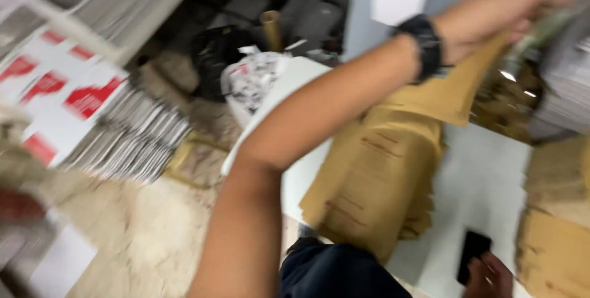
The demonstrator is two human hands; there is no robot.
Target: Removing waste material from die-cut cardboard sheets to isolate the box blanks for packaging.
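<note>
Two hands, left hand [504, 9] gripping envelope [455, 89]

Even, fairly bright indoor light falls from above me; shadows are soft. Everything smears with motion blur, worst on my left hand [510, 6] and the printed stacks [92, 107] far off its side. A small glare spot glints just below that hand.

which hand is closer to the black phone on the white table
Right. The right hand touches the black phone at the table's near edge; the left hand is far off, gripping a brown envelope.
</note>
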